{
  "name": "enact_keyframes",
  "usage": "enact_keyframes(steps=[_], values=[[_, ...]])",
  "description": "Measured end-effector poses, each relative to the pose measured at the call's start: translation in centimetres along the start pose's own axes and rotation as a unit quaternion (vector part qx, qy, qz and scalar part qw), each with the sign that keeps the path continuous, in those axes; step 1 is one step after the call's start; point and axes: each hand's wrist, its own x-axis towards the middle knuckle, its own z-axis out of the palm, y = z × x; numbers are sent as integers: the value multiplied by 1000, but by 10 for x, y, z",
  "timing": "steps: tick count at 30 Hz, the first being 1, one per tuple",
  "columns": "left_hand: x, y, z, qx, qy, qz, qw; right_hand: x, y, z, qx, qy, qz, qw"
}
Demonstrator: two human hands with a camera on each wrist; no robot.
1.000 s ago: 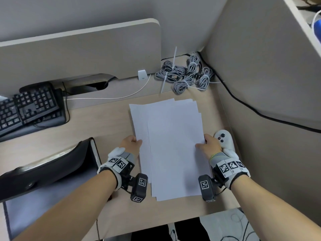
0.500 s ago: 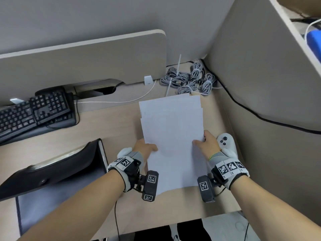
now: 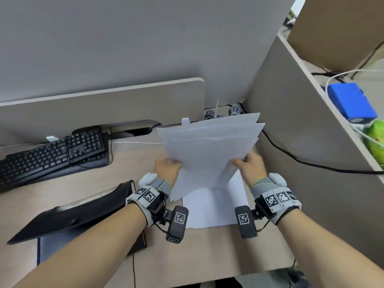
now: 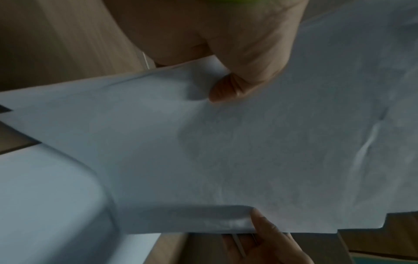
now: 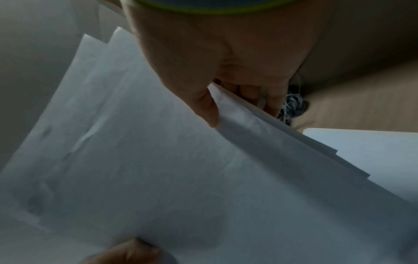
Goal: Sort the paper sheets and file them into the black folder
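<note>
Two hands: we pinch the stack's side edges
stack (image 3: 209, 150): white, fanned, raised
left hand (image 3: 167, 169): thumb on top
right hand (image 3: 250, 167): same

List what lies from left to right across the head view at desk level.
Black keyboard → black folder → left hand → held paper sheets → right hand → blue box.

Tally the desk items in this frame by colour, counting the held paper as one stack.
White: 2, held paper stack, loose sheet
Black: 2, folder, keyboard
Grey: 1, cable bundle
Total: 5
</note>
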Motion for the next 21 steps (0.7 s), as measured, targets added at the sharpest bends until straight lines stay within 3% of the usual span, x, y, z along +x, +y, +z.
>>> enact_keyframes(steps=[4, 9, 12, 16, 21], values=[[-7, -5, -6, -34, -6, 22, 999, -4, 3, 4, -29, -18, -13, 999], [-4, -43, -2, -16, -12, -24, 999, -3, 61, 12, -101, -48, 19, 994], [-2, -46, 1, -21, -7, -57, 998, -13, 46, 16, -116, -43, 17, 992], [1, -42, 4, -21, 7, -50, 998, -16, 45, 17, -97, -40, 4, 994], [5, -60, 8, 4, -31, -70, 997, -10, 64, 20, -128, -56, 31, 990]])
